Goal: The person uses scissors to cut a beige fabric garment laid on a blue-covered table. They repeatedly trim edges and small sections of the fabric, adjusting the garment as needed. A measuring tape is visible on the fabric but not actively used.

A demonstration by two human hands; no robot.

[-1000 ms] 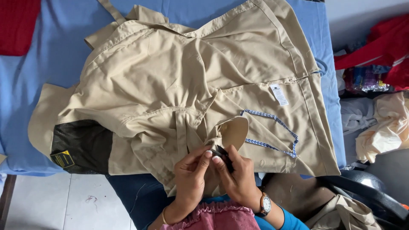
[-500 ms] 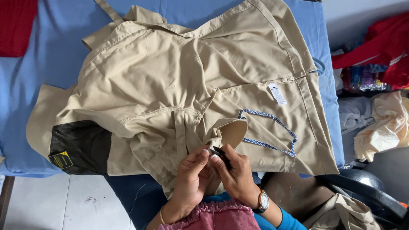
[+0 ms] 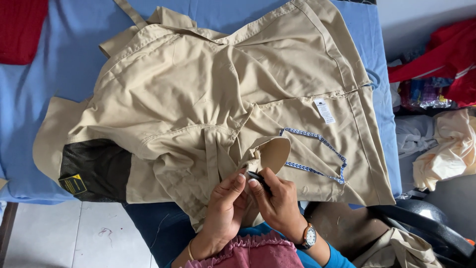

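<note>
Head view looks down on a khaki garment (image 3: 223, 99) spread crumpled across a blue-covered table (image 3: 64, 84), filling the middle of the frame from upper left to lower right. At the lower centre of the frame both hands meet over a rounded flap (image 3: 267, 155) on the garment's near edge. The left hand (image 3: 225, 208) is narrowed to a pinch, thumb and fingertips gripping the cloth just beside that flap. The right hand (image 3: 280, 201), with a wristwatch (image 3: 310, 236) on it, is closed on a small dark tool (image 3: 258, 178) whose tip sits at the seam where the left fingertips hold; what kind of tool it is cannot be told at this size. As a judgement, the work is at a fine, local stage on this one spot: the flap is turned up and exposed, and nothing about the rest of the garment shows what has been finished. A blue-and-white patterned trim (image 3: 317, 159) runs across the cloth at centre right, a white label (image 3: 325, 110) lies above it, and a dark mesh panel (image 3: 94, 168) with a yellow tag sits at lower left. Red cloth (image 3: 22, 30) lies in the upper left corner, and more piled fabric (image 3: 446, 144) is at the right edge.
</note>
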